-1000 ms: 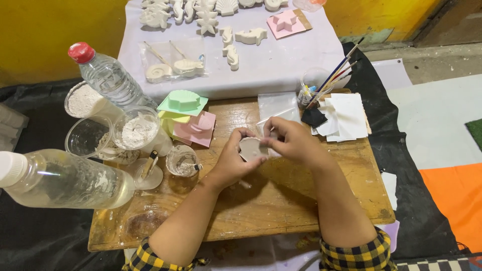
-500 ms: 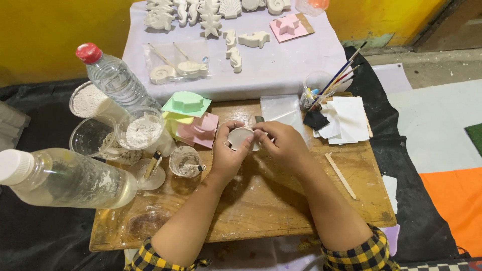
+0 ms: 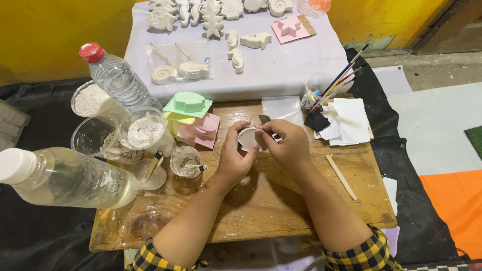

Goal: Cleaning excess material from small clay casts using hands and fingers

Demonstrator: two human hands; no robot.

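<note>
Both hands — left hand, right hand — grasp a small plaster cast; best to press lightly, since its thin edges probably chip.

Yellow wall, low wooden table, black floor cloth.
</note>
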